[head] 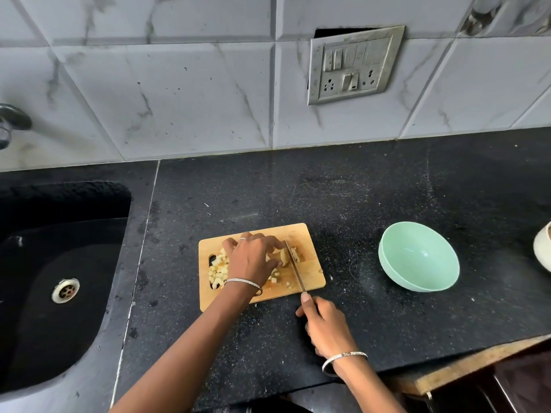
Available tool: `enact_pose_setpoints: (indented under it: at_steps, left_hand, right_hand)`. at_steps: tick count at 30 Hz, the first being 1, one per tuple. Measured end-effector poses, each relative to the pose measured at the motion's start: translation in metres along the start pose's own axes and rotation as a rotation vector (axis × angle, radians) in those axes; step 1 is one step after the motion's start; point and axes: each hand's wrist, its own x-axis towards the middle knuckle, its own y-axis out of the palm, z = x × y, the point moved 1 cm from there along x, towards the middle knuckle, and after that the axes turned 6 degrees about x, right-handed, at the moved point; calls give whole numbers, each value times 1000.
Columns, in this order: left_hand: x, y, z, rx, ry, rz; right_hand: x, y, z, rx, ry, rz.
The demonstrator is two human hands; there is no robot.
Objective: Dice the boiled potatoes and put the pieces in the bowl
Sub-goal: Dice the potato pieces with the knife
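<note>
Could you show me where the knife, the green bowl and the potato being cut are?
knife (293, 265): head view, middle of the blade.
green bowl (417, 259): head view, bare inner wall.
potato (283, 257): head view, the uncut chunk just left of the blade.

I have a single view, from a wide-angle camera worn on the person's head. It faces forward and steeply down onto a black worktop (372, 189), close enough that the left forearm (193, 338) and right forearm (369, 386) enter from the bottom of the frame. A wooden cutting board (307, 234) sits near the centre. A tiled wall (179, 99) beyond the worktop's far edge fills the top, and a black sink (59, 248) lies at the left.
</note>
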Motion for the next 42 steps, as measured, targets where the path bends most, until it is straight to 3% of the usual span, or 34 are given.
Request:
enact_pose_setpoints:
  at_steps: [10, 25, 42]
  left_hand:
    - [2, 8, -10, 158, 169, 57]
    - [-7, 10, -1, 133, -50, 43]
    - [-4, 11, -2, 4, -80, 35]
  right_hand:
    - [3, 2, -6, 101, 25, -25]
    - [2, 4, -3, 74, 11, 2]
    - [-2, -6, -4, -115, -61, -10]
